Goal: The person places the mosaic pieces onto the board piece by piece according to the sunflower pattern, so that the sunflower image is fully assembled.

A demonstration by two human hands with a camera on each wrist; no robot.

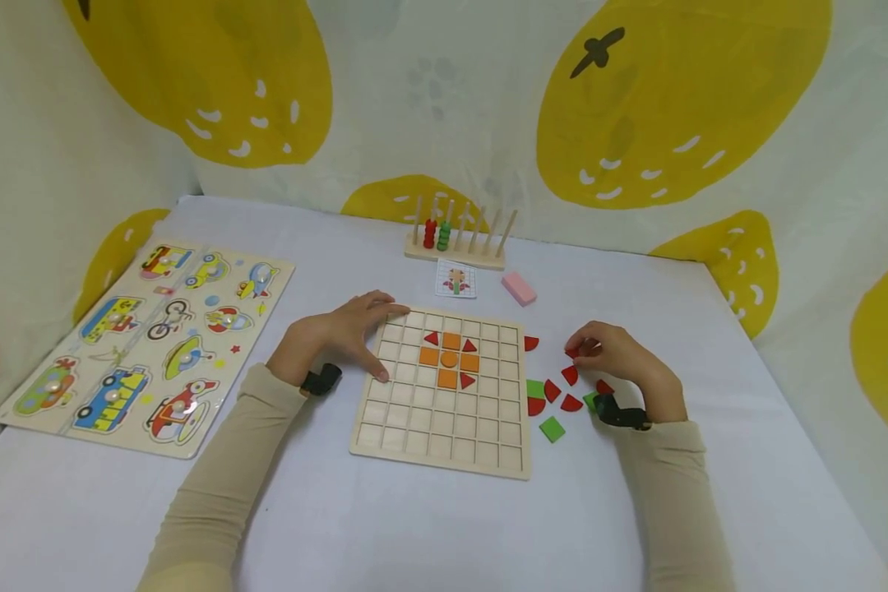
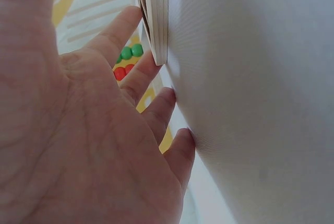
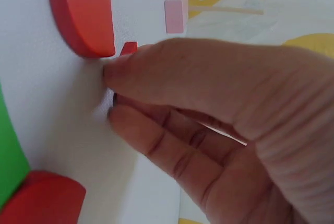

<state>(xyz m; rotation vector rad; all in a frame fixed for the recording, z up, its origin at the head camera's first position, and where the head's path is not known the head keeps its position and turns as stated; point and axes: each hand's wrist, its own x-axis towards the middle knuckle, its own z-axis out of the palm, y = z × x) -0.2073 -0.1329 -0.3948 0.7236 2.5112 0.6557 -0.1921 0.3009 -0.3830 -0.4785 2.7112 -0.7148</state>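
Observation:
A wooden grid board (image 1: 407, 419) lies flat, with orange squares (image 1: 450, 340), an orange circle (image 1: 449, 359) and red triangles (image 1: 468, 381) in its cells. My left hand (image 1: 348, 325) rests at the board's upper left side with fingers spread; in the left wrist view its fingertips touch the board's edge (image 2: 160, 20). Right of the board, my right hand (image 1: 608, 352) pinches a red piece (image 3: 128, 48) between thumb and index finger, mostly hidden by the thumb. Below those fingertips lies a red quarter-circle piece (image 1: 570, 376).
More red quarter circles (image 1: 552, 390) and green squares (image 1: 552, 428) lie right of the board. Behind it are a pattern card (image 1: 455, 279), a pink block (image 1: 519, 289) and a peg rack (image 1: 455, 253) with red and green beads. A vehicle puzzle board (image 1: 148, 345) lies at left.

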